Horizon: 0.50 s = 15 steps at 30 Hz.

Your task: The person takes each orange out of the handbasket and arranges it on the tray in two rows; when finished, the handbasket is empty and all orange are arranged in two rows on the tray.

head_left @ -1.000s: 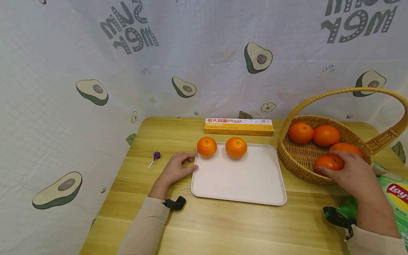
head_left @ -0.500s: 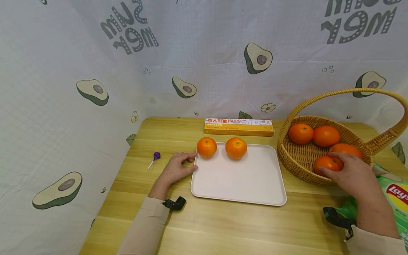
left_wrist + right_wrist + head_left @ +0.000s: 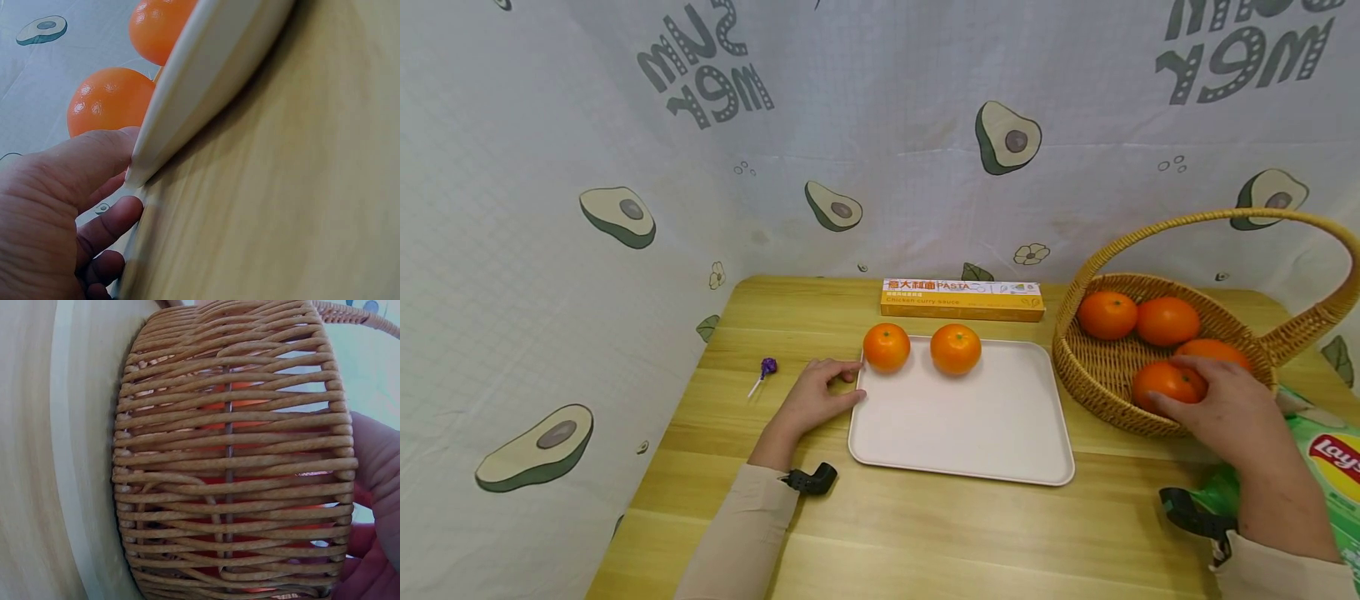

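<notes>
My right hand [image 3: 1232, 412] reaches into the wicker basket [image 3: 1093, 379] and grips an orange [image 3: 1163, 384] at its near side, thumb in front and fingers over the far side. In the right wrist view the woven wall [image 3: 237, 462] hides most of this hold. My left hand [image 3: 816, 392] rests at the left edge of the white tray [image 3: 962, 429], thumb and fingertips touching the rim and set apart from each other. Two oranges sit along the tray's back: one [image 3: 887, 347] at the corner by my left fingers, another [image 3: 956, 349] farther right.
Three more oranges lie in the basket, including one [image 3: 1107, 315] at its back left. A pasta box [image 3: 962, 301] lies behind the tray. Left of my left hand is a purple lollipop [image 3: 767, 367]. A green Lay's bag [image 3: 1333, 467] lies under my right forearm. The basket handle [image 3: 1210, 217] arches high.
The orange in my right hand has shifted slightly left and up within the basket. My left hand and the tray have stayed put.
</notes>
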Each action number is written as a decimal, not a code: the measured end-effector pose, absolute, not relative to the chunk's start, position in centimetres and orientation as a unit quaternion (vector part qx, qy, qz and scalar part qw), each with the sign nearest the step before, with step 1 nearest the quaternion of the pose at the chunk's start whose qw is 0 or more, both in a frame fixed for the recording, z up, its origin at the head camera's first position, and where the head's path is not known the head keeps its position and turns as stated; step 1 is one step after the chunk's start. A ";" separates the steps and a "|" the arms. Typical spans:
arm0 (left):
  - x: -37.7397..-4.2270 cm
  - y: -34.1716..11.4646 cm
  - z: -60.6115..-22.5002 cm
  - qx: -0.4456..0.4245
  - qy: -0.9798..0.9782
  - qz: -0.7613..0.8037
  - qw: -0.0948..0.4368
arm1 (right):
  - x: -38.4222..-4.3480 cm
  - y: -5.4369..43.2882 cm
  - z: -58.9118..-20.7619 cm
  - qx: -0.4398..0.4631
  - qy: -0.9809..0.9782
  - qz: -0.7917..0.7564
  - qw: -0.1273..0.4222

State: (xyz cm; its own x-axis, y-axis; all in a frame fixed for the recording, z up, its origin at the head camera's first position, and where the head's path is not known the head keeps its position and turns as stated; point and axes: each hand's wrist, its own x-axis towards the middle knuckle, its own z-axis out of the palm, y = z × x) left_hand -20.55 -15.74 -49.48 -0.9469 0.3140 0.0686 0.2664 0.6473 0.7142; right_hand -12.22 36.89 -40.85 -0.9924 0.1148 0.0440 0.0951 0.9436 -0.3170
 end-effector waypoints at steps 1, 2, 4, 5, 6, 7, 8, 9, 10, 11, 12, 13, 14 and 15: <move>-20.6 -15.7 -49.5 0.160 0.907 0.389 0.031 | -12.2 36.8 -40.8 -0.050 -0.985 0.163 0.039; -20.6 -15.7 -49.5 0.160 0.907 0.389 0.030 | -12.2 36.7 -40.8 -0.048 -0.984 0.166 0.047; -20.6 -15.7 -49.5 0.160 0.906 0.390 0.031 | -12.3 36.4 -40.6 -0.043 -0.982 0.170 0.064; -20.6 -15.7 -49.5 0.161 0.906 0.390 0.031 | -12.3 36.3 -40.5 -0.042 -0.982 0.172 0.072; -20.6 -15.7 -49.5 0.161 0.906 0.390 0.032 | -12.3 36.1 -40.4 -0.041 -0.981 0.173 0.079; -20.6 -15.7 -49.5 0.161 0.906 0.390 0.032 | -12.3 36.0 -40.2 -0.043 -0.980 0.175 0.081; -20.6 -15.7 -49.5 0.161 0.906 0.389 0.032 | -12.3 35.9 -40.0 -0.046 -0.980 0.175 0.080; -20.6 -15.8 -49.5 0.162 0.906 0.389 0.032 | -12.4 35.7 -39.8 -0.049 -0.980 0.176 0.079; -20.6 -15.8 -49.5 0.161 0.906 0.389 0.033 | -12.4 35.6 -39.5 -0.049 -0.980 0.177 0.079; -20.6 -15.8 -49.5 0.161 0.907 0.388 0.033 | -12.4 35.5 -39.3 -0.050 -0.980 0.178 0.079; -20.6 -15.8 -49.5 0.161 0.907 0.387 0.032 | -12.4 35.3 -39.1 -0.051 -0.980 0.178 0.077; -20.6 -15.8 -49.5 0.161 0.907 0.387 0.032 | -12.4 35.1 -38.8 -0.049 -0.979 0.179 0.079; -20.6 -15.8 -49.5 0.160 0.908 0.386 0.032 | -12.4 34.9 -38.6 -0.046 -0.979 0.180 0.084; -20.6 -15.8 -49.5 0.160 0.908 0.386 0.032 | -12.4 34.6 -38.4 -0.042 -0.978 0.181 0.089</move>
State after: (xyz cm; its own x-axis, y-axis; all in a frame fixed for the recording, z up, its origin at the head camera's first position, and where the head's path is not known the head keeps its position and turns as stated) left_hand -20.64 -15.76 -49.54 -0.9467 0.3156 0.0645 0.2655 0.6510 0.7111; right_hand -12.38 34.62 -38.39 -0.9804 0.1155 0.1593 0.0508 0.9306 -0.3624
